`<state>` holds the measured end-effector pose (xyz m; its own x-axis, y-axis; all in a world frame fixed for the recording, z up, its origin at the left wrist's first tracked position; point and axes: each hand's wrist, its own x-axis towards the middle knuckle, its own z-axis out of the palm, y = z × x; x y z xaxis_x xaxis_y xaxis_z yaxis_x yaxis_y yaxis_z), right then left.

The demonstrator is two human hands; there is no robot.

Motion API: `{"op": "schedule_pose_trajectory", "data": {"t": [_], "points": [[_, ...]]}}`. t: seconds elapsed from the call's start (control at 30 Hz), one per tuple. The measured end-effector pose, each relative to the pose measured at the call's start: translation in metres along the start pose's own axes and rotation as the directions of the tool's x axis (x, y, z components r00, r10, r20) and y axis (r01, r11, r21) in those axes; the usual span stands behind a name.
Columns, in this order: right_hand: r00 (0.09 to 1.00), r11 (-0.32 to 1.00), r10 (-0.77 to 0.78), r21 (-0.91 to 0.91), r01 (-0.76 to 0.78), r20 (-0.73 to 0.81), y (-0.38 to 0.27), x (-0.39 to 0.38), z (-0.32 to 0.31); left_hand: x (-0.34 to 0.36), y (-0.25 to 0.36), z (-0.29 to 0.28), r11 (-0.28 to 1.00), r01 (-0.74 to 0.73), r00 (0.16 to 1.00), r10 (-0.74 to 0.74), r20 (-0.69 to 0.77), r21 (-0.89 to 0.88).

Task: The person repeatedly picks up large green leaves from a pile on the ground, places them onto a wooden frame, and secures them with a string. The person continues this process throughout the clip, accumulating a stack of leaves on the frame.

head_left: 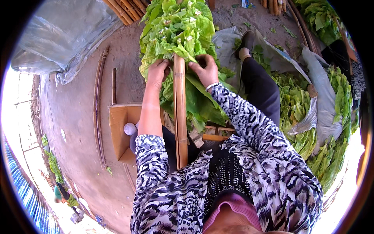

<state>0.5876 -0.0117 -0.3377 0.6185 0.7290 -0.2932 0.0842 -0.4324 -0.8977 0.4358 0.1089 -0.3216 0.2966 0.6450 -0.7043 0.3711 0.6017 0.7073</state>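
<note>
A long split-bamboo pole [180, 113] runs from my lap away from me. Its far part is covered by a thick bunch of big green leaves [175, 25], tobacco by their look, with pale stem ends along the middle. My left hand [156, 73] is closed at the left of the pole, fingers curled against the leaf edges; what it pinches is hidden. On the right, my right hand [205, 71] is closed, thumb and forefinger pinching a leaf close to the pole. More broad leaves [194, 99] hang below the pole, under my hands.
An open cardboard box [119, 134] with a pale ball of twine [129, 128] stands left of my legs. Thin poles [99, 109] lie on the floor. Heaps of leaves [290, 103] and grey plastic sheeting [325, 105] lie right. Clear plastic [70, 35] covers something far left.
</note>
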Motion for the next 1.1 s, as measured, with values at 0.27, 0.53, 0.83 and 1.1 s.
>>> {"op": "schedule_pose_trajectory", "data": {"t": [0.27,0.53,0.83,1.1], "points": [[0.978,0.979,0.191,0.059,-0.197,0.088,0.059,-0.021,0.078,-0.047,-0.052,0.001,0.98,-0.089,0.995,0.096,-0.033,0.179],[0.93,0.847,0.306,-0.503,-0.169,0.202,0.001,-0.041,-0.018,-0.132,-0.062,0.01,0.963,-0.229,0.972,0.219,0.08,0.14],[0.612,0.653,0.448,-0.706,0.273,0.651,0.083,-0.147,-0.09,-0.143,-0.067,-0.01,0.922,-0.246,0.969,0.227,0.096,0.299],[0.089,0.473,0.865,-0.861,0.187,0.494,0.193,-0.197,-0.074,-0.159,-0.092,0.002,0.981,-0.192,0.98,0.193,0.057,-0.03]]}}
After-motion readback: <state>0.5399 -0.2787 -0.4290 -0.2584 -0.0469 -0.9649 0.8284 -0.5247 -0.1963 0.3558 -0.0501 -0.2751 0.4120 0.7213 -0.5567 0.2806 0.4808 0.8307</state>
